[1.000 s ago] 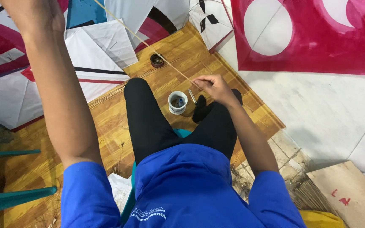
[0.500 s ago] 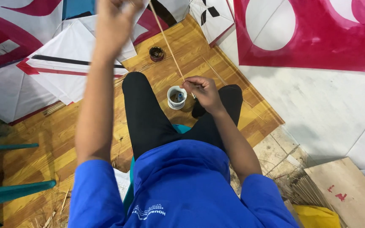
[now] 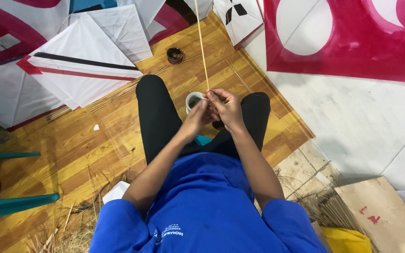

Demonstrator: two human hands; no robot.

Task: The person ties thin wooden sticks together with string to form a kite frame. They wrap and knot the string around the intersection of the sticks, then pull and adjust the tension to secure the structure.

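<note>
Wooden flooring (image 3: 94,140) is covered at the far side by white and pink paper kites (image 3: 80,70). Close together above the crossed legs, the left hand (image 3: 198,115) and the right hand (image 3: 226,107) are both pinched on the lower end of a thin bamboo stick (image 3: 201,42). A small white cup (image 3: 192,100) is seen just behind the hands, and a dark round tin (image 3: 175,55) farther away.

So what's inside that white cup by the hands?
The cup holds something dark, but what it is can't be told. The left hand and right hand, pinching a thin stick, cover part of the rim.
</note>
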